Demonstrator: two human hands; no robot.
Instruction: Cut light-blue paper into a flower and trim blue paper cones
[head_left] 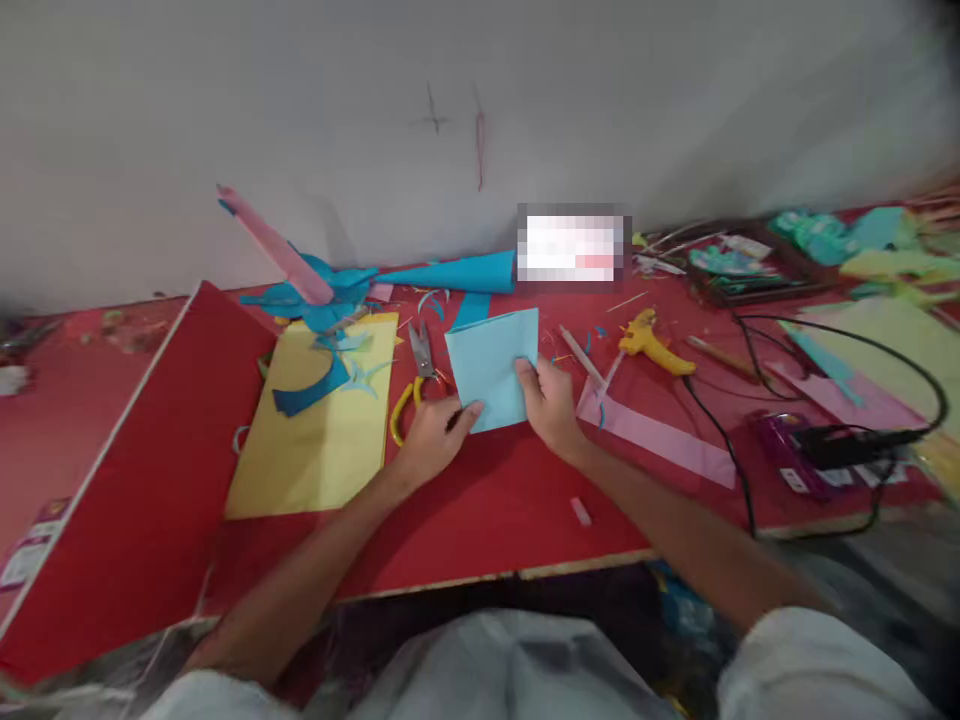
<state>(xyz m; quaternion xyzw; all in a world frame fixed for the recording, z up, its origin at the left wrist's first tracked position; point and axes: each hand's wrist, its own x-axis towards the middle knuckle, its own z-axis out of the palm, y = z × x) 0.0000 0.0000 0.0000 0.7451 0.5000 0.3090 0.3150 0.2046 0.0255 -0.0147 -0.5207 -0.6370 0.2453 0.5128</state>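
A folded sheet of light blue paper (491, 375) is held up over the red table, tilted toward me. My left hand (437, 432) pinches its lower left corner, thumb on the front face. On the right edge, my right hand (551, 400) grips the sheet with the thumb in front and the fingers behind it, hidden. Yellow-handled scissors (421, 370) lie with blades parted just left of the sheet. Beyond the right hand are a pink paper strip (664, 438) and a yellow glue gun (654, 342) with a black cord.
Yellow paper (315, 440) with blue scraps lies left, beside a slanted red board (142, 480). A blue paper cone (457, 272) rests near the wall. At right are a dark tray (757, 265) and a purple power strip (799, 455). The table's front edge (517, 577) runs close to me.
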